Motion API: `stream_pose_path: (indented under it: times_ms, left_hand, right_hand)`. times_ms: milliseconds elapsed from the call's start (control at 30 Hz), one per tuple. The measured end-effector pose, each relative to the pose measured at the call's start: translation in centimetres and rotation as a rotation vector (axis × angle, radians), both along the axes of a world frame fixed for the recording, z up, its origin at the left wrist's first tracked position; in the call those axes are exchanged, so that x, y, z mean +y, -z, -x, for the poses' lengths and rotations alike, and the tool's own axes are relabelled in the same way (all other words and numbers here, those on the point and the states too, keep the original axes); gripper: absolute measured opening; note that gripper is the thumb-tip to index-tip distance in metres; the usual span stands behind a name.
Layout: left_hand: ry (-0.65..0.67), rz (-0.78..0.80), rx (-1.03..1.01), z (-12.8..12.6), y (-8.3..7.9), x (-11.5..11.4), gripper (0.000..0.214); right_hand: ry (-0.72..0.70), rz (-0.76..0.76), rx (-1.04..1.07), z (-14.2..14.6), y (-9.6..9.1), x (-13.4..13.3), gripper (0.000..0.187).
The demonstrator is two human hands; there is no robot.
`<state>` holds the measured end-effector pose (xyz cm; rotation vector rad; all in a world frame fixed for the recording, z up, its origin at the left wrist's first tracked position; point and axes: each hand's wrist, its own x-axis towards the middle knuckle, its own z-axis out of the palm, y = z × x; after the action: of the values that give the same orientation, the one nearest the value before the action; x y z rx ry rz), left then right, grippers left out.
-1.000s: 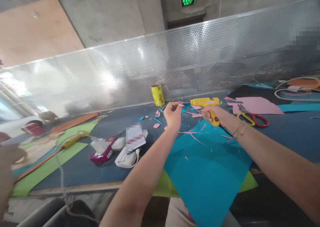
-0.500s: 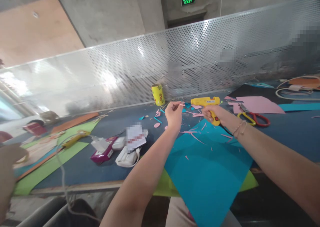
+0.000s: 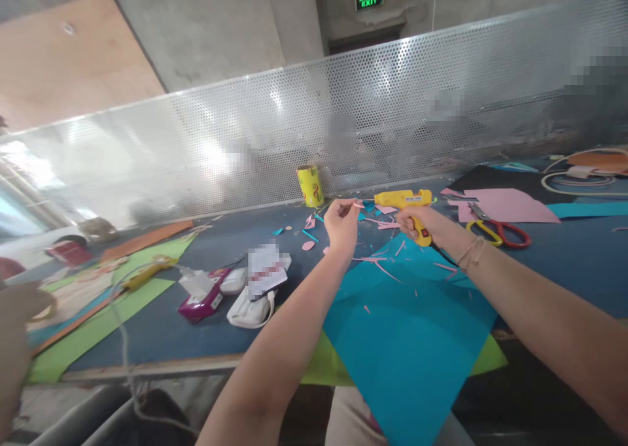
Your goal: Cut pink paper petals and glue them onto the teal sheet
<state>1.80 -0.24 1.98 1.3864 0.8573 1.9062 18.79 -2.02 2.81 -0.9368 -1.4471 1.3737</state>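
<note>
My right hand (image 3: 419, 223) is wrapped round the handle of a yellow glue gun (image 3: 402, 199), whose nozzle points left. My left hand (image 3: 343, 218) pinches a small pink paper piece (image 3: 359, 205) at the tip of the nozzle; its exact shape is too small to tell. Below both hands a large blue sheet (image 3: 412, 335) hangs over the table's front edge, with thin pink paper strips (image 3: 387, 271) scattered on it. Small pink and blue scraps (image 3: 308, 245) lie round my left hand.
Scissors with red and yellow handles (image 3: 510, 234) rest by a pink sheet (image 3: 515, 204) at right. A yellow roll (image 3: 310, 186) stands against the perforated metal screen (image 3: 235, 138). At left are a purple power strip (image 3: 201, 302), a white adapter (image 3: 245, 310) and another person's arm (image 3: 19, 341).
</note>
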Motion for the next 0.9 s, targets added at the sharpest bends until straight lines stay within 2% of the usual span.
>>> stream_pose_path:
  times_ms: [900]
  left_hand:
    - [-0.018, -0.019, 0.011, 0.10, -0.06, -0.06, 0.010]
  right_hand:
    - [0.022, -0.031, 0.017, -0.32, 0.01, 0.19, 0.030]
